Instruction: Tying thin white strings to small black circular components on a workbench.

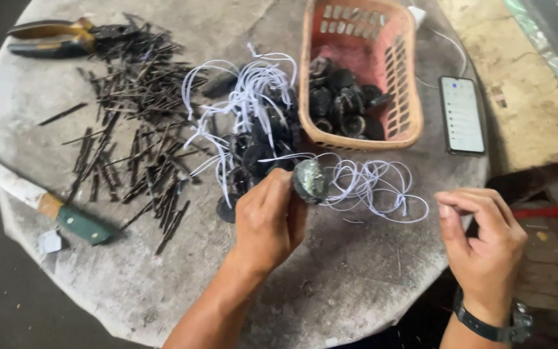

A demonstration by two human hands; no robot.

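Observation:
My left hand (269,220) grips a dark, shiny shell-like disc (309,181) over the round stone table (330,284). A thin white cord (369,184) runs from the disc in loose loops to the right. My right hand (482,242), with a watch on the wrist, hovers at the table's right edge with fingers pinched together; whether it holds the cord I cannot tell. Just beyond the left hand lies a heap of dark discs tied with white cords (253,123).
A pink plastic basket (408,77) holding more dark discs stands at the back. A phone (463,115) lies to its right. Several dark nails (140,123) cover the left half, with pliers (66,35) at the back left and a green-handled knife (40,197) at the left edge.

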